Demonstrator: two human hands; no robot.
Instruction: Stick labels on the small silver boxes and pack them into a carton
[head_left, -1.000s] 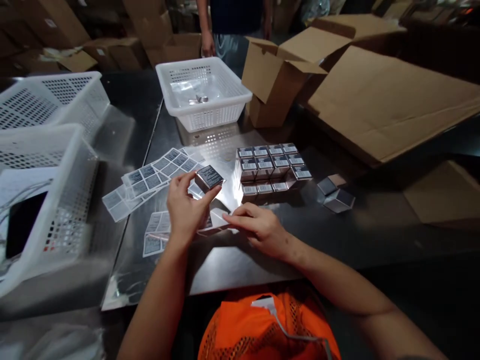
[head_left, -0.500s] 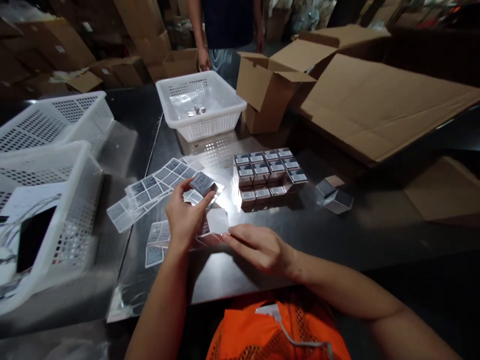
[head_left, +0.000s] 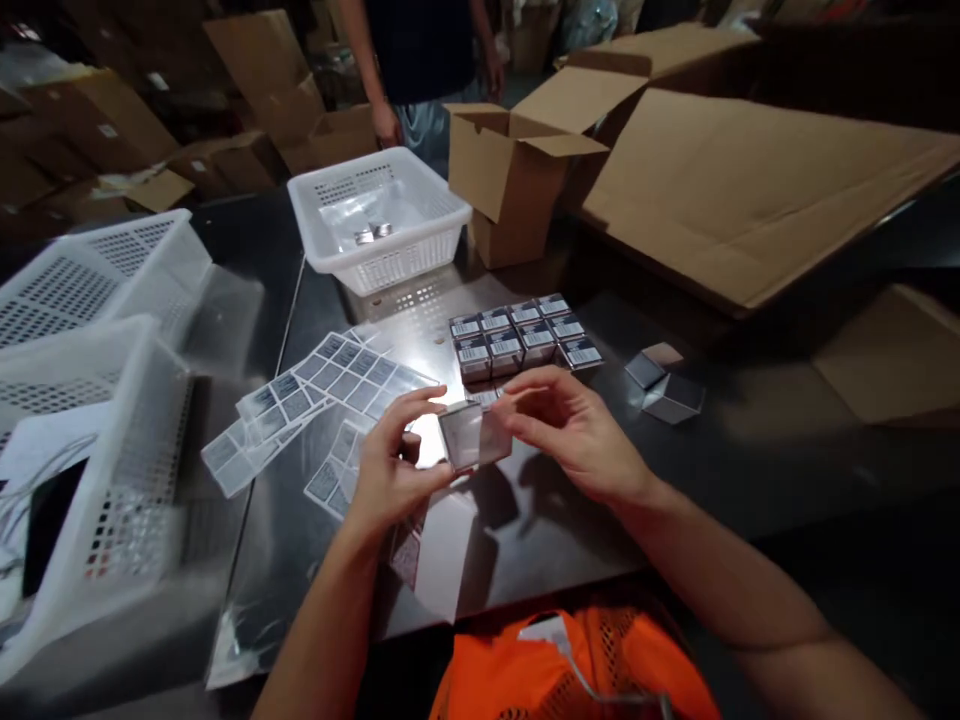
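The person's left hand (head_left: 388, 465) grips a small box (head_left: 460, 440) between thumb and fingers, above the metal table (head_left: 555, 545). The right hand (head_left: 577, 435) pinches a translucent sticker (head_left: 495, 436) at the box's right side. Label sheets (head_left: 352, 370) lie overlapping to the left; rows of packed boxes (head_left: 504, 345) stand just beyond the hands, nearer than a white plastic basket (head_left: 397, 265).
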